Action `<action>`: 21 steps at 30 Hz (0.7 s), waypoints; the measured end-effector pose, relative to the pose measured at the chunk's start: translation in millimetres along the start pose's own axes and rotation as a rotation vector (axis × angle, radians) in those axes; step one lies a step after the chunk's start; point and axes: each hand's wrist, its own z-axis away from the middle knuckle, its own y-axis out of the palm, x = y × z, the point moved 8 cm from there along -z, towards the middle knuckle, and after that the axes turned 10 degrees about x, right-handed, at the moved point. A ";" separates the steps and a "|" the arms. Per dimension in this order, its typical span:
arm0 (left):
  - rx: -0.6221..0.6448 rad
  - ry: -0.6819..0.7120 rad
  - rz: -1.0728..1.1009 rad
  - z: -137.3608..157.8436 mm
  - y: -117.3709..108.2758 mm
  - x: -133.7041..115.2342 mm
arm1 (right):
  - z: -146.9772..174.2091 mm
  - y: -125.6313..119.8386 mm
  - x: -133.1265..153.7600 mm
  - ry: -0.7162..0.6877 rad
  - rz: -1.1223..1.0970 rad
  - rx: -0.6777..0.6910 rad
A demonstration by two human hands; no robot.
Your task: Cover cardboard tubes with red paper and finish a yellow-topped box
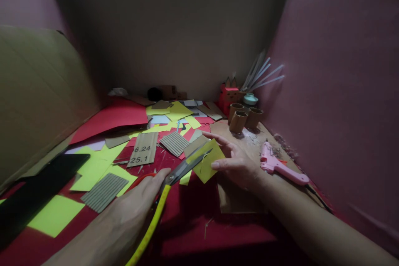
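Observation:
My left hand [140,199] is closed around the red-handled scissors [179,171], whose blades point up and right. The blades are slightly apart and lie across a small yellow paper piece [204,170]. My right hand [238,162] pinches that piece at its right edge, thumb in front and fingers behind. A curved line shows on the paper near the blades. From close to the scissors' pivot, a long yellow strip [149,228] runs down to the lower edge; whether it belongs to the handle I cannot tell. Under my right hand lies a brown cardboard piece [240,199].
Yellow sheets [96,162], corrugated cardboard pieces [105,191] and red paper [115,116] cover the left and back. A black flat object [40,191] lies at left. On the right are a pink glue gun [280,166], cardboard tubes [238,121] and glue sticks [264,72].

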 end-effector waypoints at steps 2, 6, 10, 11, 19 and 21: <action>0.072 0.024 -0.043 -1.3 3.2 -0.9 | 0.1 -0.8 0.3 -0.003 0.008 -0.003; 0.088 0.037 -0.038 -2.9 -1.9 -6.6 | 0.1 -2.6 -0.4 0.015 0.014 -0.030; 0.092 0.034 -0.034 -1.4 0.0 -6.2 | -0.6 -2.8 0.0 0.023 0.004 -0.053; 0.079 0.027 -0.043 0.0 1.1 -3.4 | -0.7 -2.6 0.1 0.024 0.005 -0.053; 0.126 -0.045 -0.045 3.7 9.1 3.7 | 1.2 1.4 -2.3 0.053 0.048 -0.024; 0.091 -0.046 0.026 -0.1 2.7 -6.8 | 1.7 4.7 -5.1 0.088 0.056 -0.019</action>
